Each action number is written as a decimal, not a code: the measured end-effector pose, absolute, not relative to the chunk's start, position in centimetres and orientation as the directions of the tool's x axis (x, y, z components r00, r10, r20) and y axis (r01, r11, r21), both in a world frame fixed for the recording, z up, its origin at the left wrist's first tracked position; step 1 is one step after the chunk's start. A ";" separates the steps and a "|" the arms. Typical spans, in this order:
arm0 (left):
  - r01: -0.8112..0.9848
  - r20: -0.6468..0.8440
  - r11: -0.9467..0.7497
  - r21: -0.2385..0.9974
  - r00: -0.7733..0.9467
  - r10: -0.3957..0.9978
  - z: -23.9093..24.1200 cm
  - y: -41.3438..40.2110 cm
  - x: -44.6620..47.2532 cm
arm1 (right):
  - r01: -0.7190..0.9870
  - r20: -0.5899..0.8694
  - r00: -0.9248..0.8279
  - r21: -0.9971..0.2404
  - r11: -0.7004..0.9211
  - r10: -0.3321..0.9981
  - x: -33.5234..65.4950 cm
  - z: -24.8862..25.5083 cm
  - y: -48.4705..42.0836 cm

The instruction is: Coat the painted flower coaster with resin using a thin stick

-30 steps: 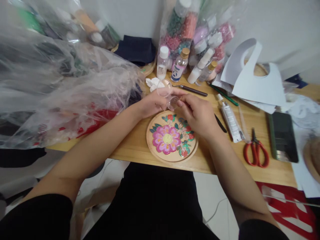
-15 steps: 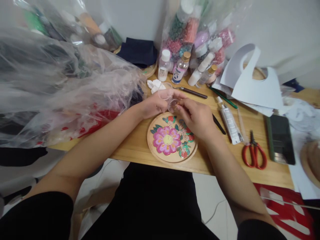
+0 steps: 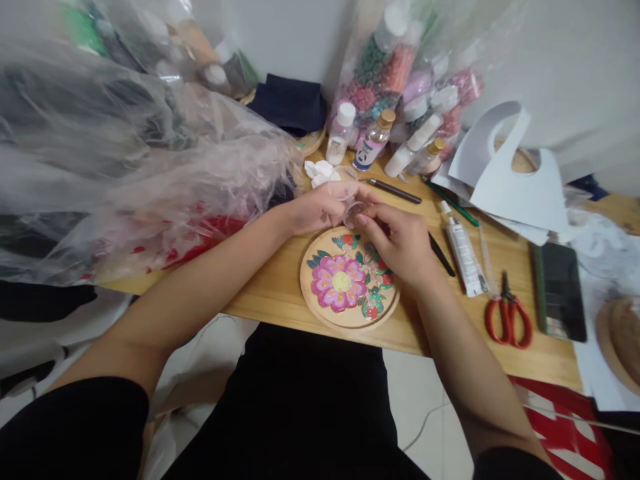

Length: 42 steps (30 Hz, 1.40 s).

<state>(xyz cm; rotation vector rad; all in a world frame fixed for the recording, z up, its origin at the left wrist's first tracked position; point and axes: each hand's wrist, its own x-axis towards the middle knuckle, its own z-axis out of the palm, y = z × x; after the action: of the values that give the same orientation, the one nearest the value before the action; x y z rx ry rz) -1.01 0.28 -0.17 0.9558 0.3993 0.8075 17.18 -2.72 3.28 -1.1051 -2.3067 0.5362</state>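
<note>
My left hand point(image 3: 315, 210) is closed round a small clear plastic cup point(image 3: 349, 190), held tilted just above the far rim of a round wooden plate point(image 3: 313, 293). The plate carries a pink flower with green leaves and red bits. My right hand point(image 3: 400, 243) hovers over the plate's right side, its fingertips pinched at the cup's mouth; what they hold is too small to make out.
Crumpled clear plastic bags point(image 3: 125, 153) fill the left. Small bottles point(image 3: 375, 140) and bagged bead jars point(image 3: 395, 67) stand at the back. A glue tube point(image 3: 463, 250), dark-handled tools point(image 3: 395, 191), red scissors point(image 3: 507, 313), a black phone point(image 3: 557, 290) and white paper cutouts point(image 3: 510, 177) lie to the right.
The view shifted slightly, so everything sits a little to the right. My right fingers have drawn in closer to the cup's mouth; both hands otherwise stay over the plate's far edge.
</note>
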 end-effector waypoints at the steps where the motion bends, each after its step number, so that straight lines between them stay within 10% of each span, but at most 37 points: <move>1: -0.427 0.047 0.317 0.847 0.653 0.756 -0.2 0.3 -1.0 | 0.594 0.283 -0.532 -0.546 0.590 0.798 17.2 3.3 -2.7; 33: -0.416 -0.024 0.354 0.838 0.618 0.785 0.3 0.5 -1.1 | 0.466 0.335 -0.366 -0.741 0.483 0.868 17.8 3.4 -3.7; 42: -0.452 -0.042 0.386 0.804 0.605 0.795 0.1 0.7 -1.0 | 0.320 0.327 -0.625 -0.721 0.615 0.709 17.9 5.0 -5.1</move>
<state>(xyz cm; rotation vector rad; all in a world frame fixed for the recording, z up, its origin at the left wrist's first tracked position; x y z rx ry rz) -1.03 0.71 0.10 0.8466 0.4648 0.8314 17.95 -5.12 4.95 -0.8055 -2.2327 0.8357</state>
